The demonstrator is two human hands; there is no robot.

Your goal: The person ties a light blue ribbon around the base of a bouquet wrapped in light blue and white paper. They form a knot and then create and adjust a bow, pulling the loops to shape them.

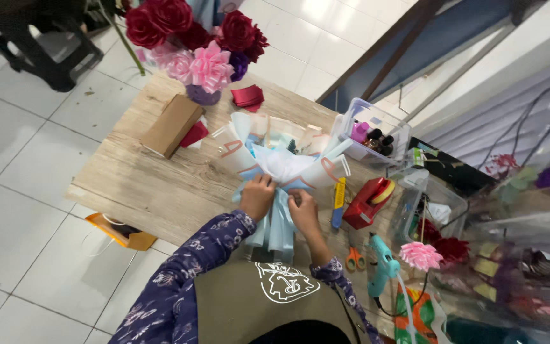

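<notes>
On a wooden table (160,185) over white floor tiles lies a pale blue and white paper bouquet wrap (281,165). The left hand (257,196) and right hand (303,213) both pinch its gathered neck, close together, beside a yellow cutter (339,199) and a red tape dispenser (367,202).

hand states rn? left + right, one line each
Left hand: closed, gripping the neck of the pale blue wrapped bouquet.
Right hand: fingers pinched at the same neck; what they pinch cannot be told.
</notes>
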